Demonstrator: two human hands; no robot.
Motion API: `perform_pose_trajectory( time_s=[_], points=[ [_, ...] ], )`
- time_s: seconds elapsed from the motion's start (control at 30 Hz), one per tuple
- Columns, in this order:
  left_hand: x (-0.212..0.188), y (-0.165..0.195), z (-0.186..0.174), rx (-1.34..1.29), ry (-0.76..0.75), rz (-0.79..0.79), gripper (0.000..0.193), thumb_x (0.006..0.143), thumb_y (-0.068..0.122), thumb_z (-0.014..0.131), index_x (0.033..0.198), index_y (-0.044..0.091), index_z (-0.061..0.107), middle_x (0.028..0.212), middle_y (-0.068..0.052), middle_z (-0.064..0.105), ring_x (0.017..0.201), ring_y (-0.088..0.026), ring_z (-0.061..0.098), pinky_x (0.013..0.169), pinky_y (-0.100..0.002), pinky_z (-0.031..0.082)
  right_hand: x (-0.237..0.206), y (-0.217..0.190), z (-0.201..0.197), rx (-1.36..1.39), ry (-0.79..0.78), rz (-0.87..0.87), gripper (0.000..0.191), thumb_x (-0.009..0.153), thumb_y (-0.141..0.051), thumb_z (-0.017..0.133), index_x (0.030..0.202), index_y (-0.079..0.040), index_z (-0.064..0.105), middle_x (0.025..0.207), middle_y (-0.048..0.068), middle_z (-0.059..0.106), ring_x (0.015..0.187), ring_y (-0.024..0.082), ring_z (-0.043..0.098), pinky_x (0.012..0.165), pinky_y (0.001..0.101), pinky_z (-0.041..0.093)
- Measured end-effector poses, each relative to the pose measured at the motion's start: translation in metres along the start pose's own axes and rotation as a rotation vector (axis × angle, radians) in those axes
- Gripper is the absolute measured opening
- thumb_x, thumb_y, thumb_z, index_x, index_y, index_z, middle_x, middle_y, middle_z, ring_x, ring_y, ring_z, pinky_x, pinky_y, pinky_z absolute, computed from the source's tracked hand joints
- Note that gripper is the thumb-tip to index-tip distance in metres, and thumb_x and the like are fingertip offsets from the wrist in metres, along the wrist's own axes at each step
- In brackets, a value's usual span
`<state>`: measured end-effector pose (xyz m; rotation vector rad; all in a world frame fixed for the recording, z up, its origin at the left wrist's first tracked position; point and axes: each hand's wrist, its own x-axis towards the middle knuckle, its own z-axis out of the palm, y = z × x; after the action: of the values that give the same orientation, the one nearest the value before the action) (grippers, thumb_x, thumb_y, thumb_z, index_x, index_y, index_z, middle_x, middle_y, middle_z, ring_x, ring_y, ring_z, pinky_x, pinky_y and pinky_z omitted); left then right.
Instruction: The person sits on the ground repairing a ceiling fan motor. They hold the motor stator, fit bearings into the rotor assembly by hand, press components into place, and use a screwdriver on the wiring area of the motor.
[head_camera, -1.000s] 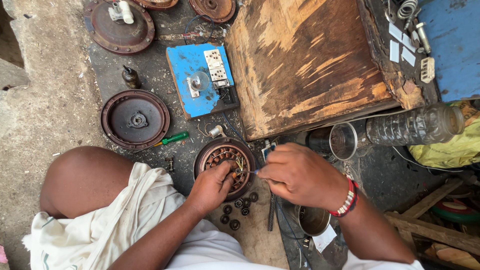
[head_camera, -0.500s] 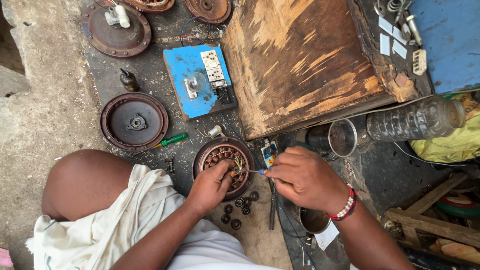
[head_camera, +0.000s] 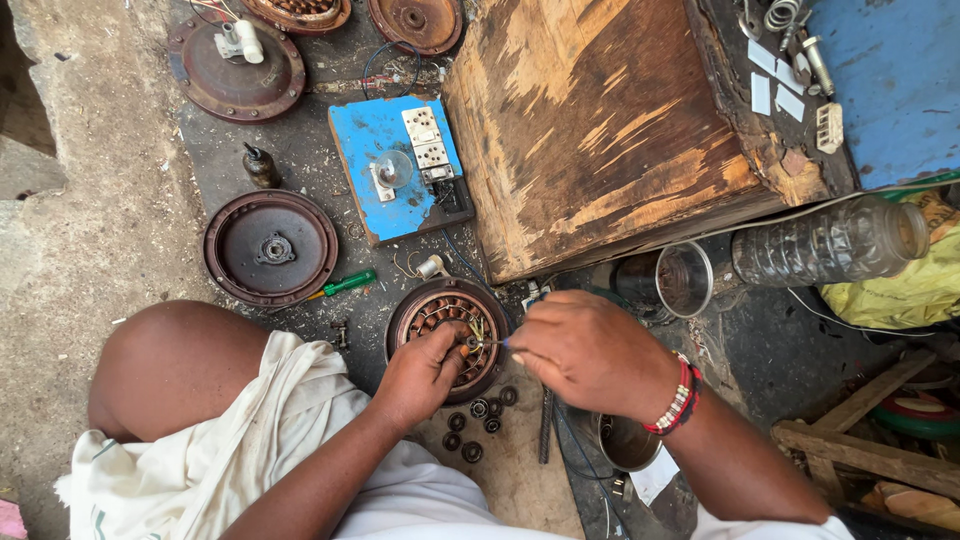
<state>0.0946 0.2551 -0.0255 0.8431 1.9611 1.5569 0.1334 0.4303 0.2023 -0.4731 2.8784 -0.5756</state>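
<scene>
Since the earlier frame our hands have closed in over the wound motor core (head_camera: 445, 335). Largest nearby: wooden box (head_camera: 600, 130) above it; blue switch board (head_camera: 400, 165) up-left; round cover (head_camera: 270, 248) left. Left hand (head_camera: 420, 375) steadies the core's rim, fingers curled. Right hand (head_camera: 585, 350) pinches a thin tool (head_camera: 488, 342) at the windings. Risk: a slip could nick the wire.
</scene>
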Motion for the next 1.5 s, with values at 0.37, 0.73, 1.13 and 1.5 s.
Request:
perform_pose_trajectory(
  time_s=[0.37, 0.73, 1.13, 1.5],
  points=[
    [0.001, -0.001, -0.002, -0.027, -0.029, 0.006, 0.024, 0.095, 0.014, 0.063, 0.118, 0.009, 0.062, 0.103, -0.018, 0.073, 0.099, -0.039, 0.070, 0.083, -0.045, 0.054, -0.029, 0.014, 0.023, 0.089, 0.052, 0.194, 0.018, 0.089, -0.015, 0.070, 0.103, -0.003, 0.072, 0.086, 0.012, 0.071, 0.082, 0.033, 0.070, 0.072, 0.0434, 0.054],
    [0.001, 0.001, -0.002, -0.056, -0.045, 0.017, 0.023, 0.095, 0.013, 0.064, 0.118, 0.008, 0.062, 0.103, -0.018, 0.074, 0.098, -0.038, 0.071, 0.082, -0.043, 0.055, -0.055, 0.018, 0.054, 0.316, 0.277, 0.395, 0.017, 0.093, -0.015, 0.068, 0.104, -0.004, 0.074, 0.092, 0.010, 0.078, 0.081, 0.024, 0.078, 0.071, 0.0337, 0.059],
    [0.002, -0.001, 0.005, 0.057, -0.010, -0.032, 0.027, 0.090, 0.012, 0.064, 0.116, 0.009, 0.064, 0.095, -0.019, 0.072, 0.093, -0.039, 0.070, 0.083, -0.047, 0.054, -0.060, 0.025, 0.077, 0.673, 0.396, 0.658, 0.019, 0.097, -0.013, 0.063, 0.106, -0.001, 0.075, 0.086, 0.007, 0.079, 0.078, 0.012, 0.076, 0.071, 0.0263, 0.062],
    [0.001, -0.003, 0.006, 0.075, 0.072, 0.066, 0.027, 0.090, 0.013, 0.063, 0.117, 0.009, 0.064, 0.092, -0.020, 0.071, 0.090, -0.040, 0.068, 0.080, -0.048, 0.053, -0.077, 0.006, 0.039, 0.452, 0.481, 0.558, 0.015, 0.095, -0.013, 0.066, 0.105, -0.003, 0.072, 0.084, 0.007, 0.077, 0.075, 0.013, 0.076, 0.066, 0.0285, 0.059]
  ],
)
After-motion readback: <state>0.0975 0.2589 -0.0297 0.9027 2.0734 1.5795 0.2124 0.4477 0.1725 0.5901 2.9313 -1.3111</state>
